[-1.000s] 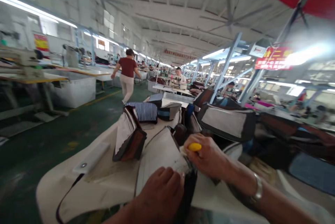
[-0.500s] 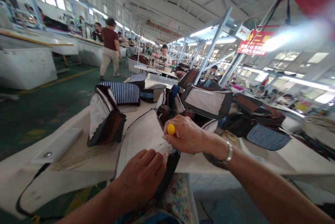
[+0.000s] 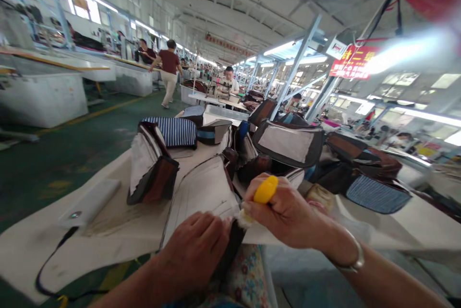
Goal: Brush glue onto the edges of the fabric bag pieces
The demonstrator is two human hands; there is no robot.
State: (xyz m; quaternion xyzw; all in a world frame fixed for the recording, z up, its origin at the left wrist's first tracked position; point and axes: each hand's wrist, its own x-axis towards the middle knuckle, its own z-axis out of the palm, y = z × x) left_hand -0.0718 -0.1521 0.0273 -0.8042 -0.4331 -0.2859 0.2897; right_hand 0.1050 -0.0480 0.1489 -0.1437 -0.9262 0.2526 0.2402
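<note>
The right hand [image 3: 288, 212] has its fingers closed round the tool [image 3: 265, 189], at the panel [image 3: 201, 193] on the bench [image 3: 108, 236] near edge. I cannot tell the left hand [image 3: 196, 250] grip. A slip could jab it.

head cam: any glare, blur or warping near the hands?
Head view: light beside the red sign blows out into a white streak, upper right; frame edges smeared and wide-angle bent; right hand, yellow handle and left hand fairly sharp, evenly lit, no hard shadows.
</note>
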